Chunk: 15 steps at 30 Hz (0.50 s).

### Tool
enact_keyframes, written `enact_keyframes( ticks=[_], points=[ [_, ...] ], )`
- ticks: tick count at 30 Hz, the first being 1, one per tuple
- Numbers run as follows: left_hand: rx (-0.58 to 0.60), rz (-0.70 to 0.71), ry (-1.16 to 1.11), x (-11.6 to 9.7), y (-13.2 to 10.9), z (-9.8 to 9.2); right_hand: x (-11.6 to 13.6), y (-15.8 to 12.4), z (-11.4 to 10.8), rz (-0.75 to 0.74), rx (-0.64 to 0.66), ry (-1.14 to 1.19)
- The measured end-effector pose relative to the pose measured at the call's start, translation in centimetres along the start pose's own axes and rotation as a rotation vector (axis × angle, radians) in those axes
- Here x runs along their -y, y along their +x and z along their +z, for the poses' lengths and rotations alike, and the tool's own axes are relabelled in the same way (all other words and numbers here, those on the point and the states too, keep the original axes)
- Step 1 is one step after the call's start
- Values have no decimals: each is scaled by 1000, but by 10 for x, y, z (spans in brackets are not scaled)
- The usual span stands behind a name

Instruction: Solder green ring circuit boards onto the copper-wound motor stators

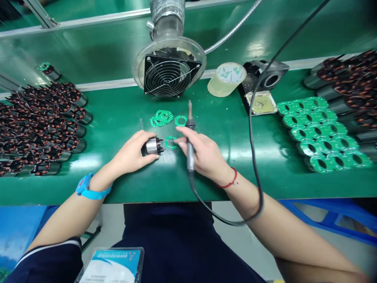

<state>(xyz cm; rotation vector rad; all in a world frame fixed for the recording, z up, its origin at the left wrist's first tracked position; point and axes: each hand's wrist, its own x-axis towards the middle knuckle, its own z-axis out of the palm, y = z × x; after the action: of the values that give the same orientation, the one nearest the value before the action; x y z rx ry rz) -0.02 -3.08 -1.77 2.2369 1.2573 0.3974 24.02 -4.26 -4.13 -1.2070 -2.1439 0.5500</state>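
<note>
My left hand (135,153) is closed round a small metal motor stator (152,146) lying on its side, its dark wire ends pointing right. A soldering iron (190,151) rests in my right hand (207,155), its tip pointing away from me and its cable trailing toward my forearm. My right thumb and forefinger reach to a green ring-shaped circuit board (170,142) just right of the stator. Whether the fingertips grip that board cannot be made out. Beyond my hands lie a small pile of green ring boards (161,118) and a single ring board (180,120).
Rows of wound stators (44,129) stand at left, with more stators (353,90) at far right. Stacked green boards (324,135) lie before those. A fume extractor fan (167,78) hangs at the back, beside a tape roll (226,79) and a soldering iron stand (265,82). The black cable (252,129) crosses the right side.
</note>
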Motion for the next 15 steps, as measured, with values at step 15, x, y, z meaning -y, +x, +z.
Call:
enact_keyframes(
  ticks=[15],
  points=[
    [-34,58,-12,-2,4,11,-6,-45,1,298,-360,394]
  ],
)
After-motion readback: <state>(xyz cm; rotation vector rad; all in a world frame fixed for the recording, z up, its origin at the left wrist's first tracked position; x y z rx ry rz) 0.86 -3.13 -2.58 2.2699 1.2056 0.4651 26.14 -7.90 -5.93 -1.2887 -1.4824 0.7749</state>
